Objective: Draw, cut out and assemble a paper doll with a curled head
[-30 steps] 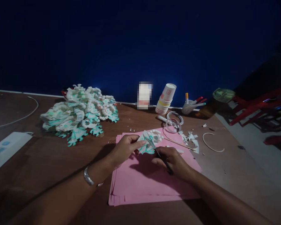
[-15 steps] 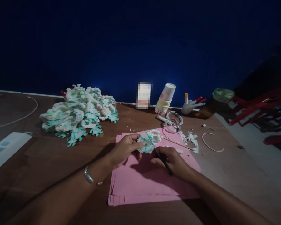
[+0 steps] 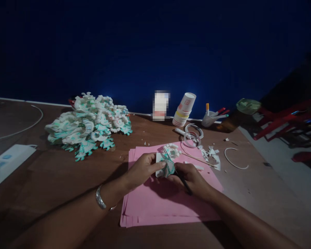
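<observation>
My left hand (image 3: 144, 170) pinches a small white paper cut-out (image 3: 168, 167) with green drawn outlines, thumb on top. On the right, my right hand (image 3: 193, 178) is closed round dark-handled scissors (image 3: 183, 182), whose blades reach to the paper and are partly hidden by it. Just beyond the cut-out lies a white curled paper piece (image 3: 174, 151). Both hands are above a stack of pink sheets (image 3: 166, 207) on the brown table.
A heap of green-edged white paper figures (image 3: 93, 124) stands at left, near a power strip (image 3: 12, 160). Behind are stacked paper cups (image 3: 184, 109), a cup of pens (image 3: 208, 119) and clear tape rolls (image 3: 194, 133). Paper scraps (image 3: 211, 155) lie at right.
The paper cut-out has turned and tilted in my left hand, which has shifted slightly right. The fingers of my right hand now sit closer beneath the paper.
</observation>
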The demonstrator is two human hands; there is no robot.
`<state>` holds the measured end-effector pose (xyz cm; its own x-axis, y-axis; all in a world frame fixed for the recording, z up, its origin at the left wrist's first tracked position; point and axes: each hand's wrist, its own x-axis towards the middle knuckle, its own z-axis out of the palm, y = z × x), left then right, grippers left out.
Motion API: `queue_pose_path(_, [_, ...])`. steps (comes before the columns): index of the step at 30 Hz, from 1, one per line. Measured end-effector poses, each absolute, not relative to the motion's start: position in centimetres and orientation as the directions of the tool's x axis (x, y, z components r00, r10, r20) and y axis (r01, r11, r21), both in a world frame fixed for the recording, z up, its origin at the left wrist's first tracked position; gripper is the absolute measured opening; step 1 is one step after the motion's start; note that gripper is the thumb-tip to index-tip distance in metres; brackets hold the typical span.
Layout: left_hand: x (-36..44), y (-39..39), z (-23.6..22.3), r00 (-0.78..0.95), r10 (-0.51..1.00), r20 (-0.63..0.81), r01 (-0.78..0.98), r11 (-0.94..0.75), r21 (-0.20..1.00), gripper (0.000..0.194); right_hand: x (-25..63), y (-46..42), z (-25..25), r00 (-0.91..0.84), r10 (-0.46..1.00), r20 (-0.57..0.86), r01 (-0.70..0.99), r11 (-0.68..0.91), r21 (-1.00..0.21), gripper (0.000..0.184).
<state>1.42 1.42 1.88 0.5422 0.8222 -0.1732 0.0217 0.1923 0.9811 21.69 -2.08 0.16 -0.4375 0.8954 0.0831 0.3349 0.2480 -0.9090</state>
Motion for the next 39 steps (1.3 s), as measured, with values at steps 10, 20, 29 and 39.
queue_pose_path(10, [0.8, 1.7, 3.0, 0.472, 0.874, -0.117, 0.224, 0.01, 0.975, 0.034, 22.0, -2.3, -0.8, -0.415, 0.91, 0.02, 0.33, 0.171, -0.928, 0.027])
queue_pose_path(20, [0.8, 1.8, 2.6, 0.422, 0.902, -0.093, 0.123, 0.044, 0.991, 0.026, 21.8, -2.3, 0.4, -0.453, 0.891, -0.024, 0.371, 0.164, -0.914, 0.017])
queue_pose_path(29, [1.3, 1.5, 1.7, 0.394, 0.919, -0.026, 0.077, -0.005, 0.997, 0.024, 22.0, -2.2, -0.4, -0.454, 0.89, 0.042, 0.329, 0.211, -0.92, 0.002])
queue_pose_path(39, [1.4, 1.0, 2.1, 0.357, 0.933, 0.038, 0.105, -0.081, 0.991, 0.024, 21.7, -2.3, -0.2, -0.491, 0.867, 0.085, 0.175, 0.194, -0.965, 0.008])
